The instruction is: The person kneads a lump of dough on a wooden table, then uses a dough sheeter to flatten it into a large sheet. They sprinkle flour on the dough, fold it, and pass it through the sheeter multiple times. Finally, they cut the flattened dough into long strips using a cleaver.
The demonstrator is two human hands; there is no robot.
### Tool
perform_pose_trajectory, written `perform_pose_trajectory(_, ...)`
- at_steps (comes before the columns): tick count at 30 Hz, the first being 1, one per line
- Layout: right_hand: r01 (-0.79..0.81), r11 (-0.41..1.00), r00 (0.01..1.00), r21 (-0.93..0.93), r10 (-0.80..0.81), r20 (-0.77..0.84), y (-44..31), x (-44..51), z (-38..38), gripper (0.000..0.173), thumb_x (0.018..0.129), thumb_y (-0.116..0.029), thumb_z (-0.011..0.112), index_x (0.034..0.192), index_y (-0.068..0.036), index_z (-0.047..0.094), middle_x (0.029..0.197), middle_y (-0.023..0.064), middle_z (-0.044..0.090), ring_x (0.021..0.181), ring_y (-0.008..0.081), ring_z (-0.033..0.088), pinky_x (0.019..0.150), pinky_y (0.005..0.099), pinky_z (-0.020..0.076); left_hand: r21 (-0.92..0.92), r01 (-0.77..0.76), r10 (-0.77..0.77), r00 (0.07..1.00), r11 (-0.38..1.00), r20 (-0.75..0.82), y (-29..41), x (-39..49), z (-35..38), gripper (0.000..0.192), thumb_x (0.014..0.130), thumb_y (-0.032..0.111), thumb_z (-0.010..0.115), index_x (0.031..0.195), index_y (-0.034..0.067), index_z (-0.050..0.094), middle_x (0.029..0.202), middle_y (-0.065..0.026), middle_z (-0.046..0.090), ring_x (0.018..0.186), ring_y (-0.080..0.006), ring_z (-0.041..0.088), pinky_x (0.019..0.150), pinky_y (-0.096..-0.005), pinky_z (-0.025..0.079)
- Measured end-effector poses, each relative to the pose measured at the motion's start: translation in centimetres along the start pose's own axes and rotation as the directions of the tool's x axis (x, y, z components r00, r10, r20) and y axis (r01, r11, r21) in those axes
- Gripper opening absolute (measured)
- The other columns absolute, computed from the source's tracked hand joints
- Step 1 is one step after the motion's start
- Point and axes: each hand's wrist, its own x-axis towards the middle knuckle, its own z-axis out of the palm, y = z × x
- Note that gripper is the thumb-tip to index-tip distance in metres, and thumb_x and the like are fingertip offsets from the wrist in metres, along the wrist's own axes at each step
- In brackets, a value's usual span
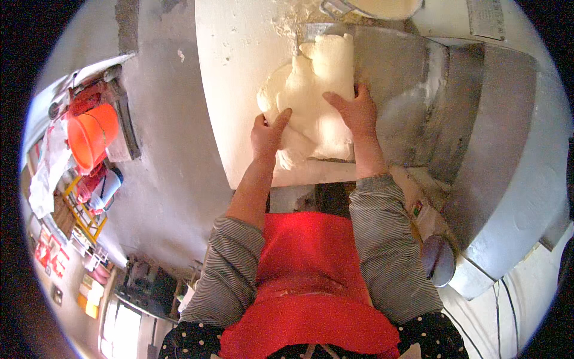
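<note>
A large, pale slab of dough (314, 112) lies before me, folded and uneven, with a thick rolled part at its far right. My left hand (269, 134) grips its near left edge, thumb on top and fingers curled beneath. On the right side, my right hand (356, 110) holds the dough's edge, its thumb also laid over the top. Under the dough is a white board (233, 89) dusted with scraps of dough. A grey metal machine (394, 89) adjoins the dough on the right; the dough hides part of it.
A pale-filled basin (385, 6) stands at the far edge. The machine's curved grey housing (502, 157) rises at right, with a dark round part (438, 260) near my right sleeve. Cables (502, 309) run down the right. An orange bucket (92, 137) sits far left across the floor (166, 148).
</note>
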Motion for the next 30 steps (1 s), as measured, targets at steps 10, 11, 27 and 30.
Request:
perform_pose_trajectory(10, -0.366, 0.710, 0.911, 0.601, 0.143, 0.387, 1.6, -15.0, -3.3, 0.045, 0.071, -0.023, 0.072, 0.108, -0.001, 0.061, 0.092, 0.0104, 0.067, 0.079, 0.0189, 0.064, 0.071, 0.0340, 0.0521, 0.192, 0.036, -0.099, 0.939, 0.981, 0.330, 4.2, -7.2, -7.6, 0.052, 0.073, 0.022, 0.075, 0.113, -0.006, 0.057, 0.096, -0.0171, 0.066, 0.081, -0.0257, 0.065, 0.071, -0.0371, 0.054)
perform_pose_trajectory(11, -0.438, 0.681, 0.885, 0.586, 0.212, 0.415, 0.9, -17.4, -4.3, 0.044, 0.072, -0.019, 0.072, 0.109, 0.000, 0.060, 0.095, 0.0119, 0.066, 0.084, 0.0196, 0.063, 0.076, 0.0354, 0.0517, 0.126, 0.007, -0.053, 0.929, 0.992, 0.366, 5.0, -9.5, -8.6, 0.048, 0.072, 0.020, 0.075, 0.110, -0.005, 0.059, 0.094, -0.0172, 0.066, 0.081, -0.0249, 0.065, 0.071, -0.0371, 0.054)
perform_pose_trajectory(27, 0.648, 0.502, 0.646, 0.573, 0.035, -0.762, -4.4, -25.9, -49.8, 0.040, 0.072, -0.015, 0.075, 0.106, 0.002, 0.061, 0.098, 0.0088, 0.066, 0.084, 0.0167, 0.062, 0.075, 0.0287, 0.0499, -0.329, -0.926, 0.679, -0.121, 0.186, 0.724, 40.6, -43.7, 16.4, 0.052, 0.069, 0.036, 0.077, 0.107, 0.003, 0.064, 0.081, -0.0081, 0.068, 0.069, -0.0160, 0.064, 0.066, -0.0300, 0.051)
perform_pose_trajectory(30, 0.546, 0.709, 0.542, 0.446, 0.107, -0.833, -0.8, -22.7, -56.0, 0.041, 0.079, -0.026, 0.071, 0.104, 0.004, 0.060, 0.094, 0.0063, 0.064, 0.079, 0.0140, 0.058, 0.069, 0.0267, 0.0462, -0.232, -0.963, 0.765, -0.048, 0.134, 0.642, 43.7, -47.4, 23.7, 0.065, 0.074, 0.045, 0.069, 0.119, 0.000, 0.056, 0.090, -0.0093, 0.066, 0.075, -0.0169, 0.063, 0.064, -0.0306, 0.050)
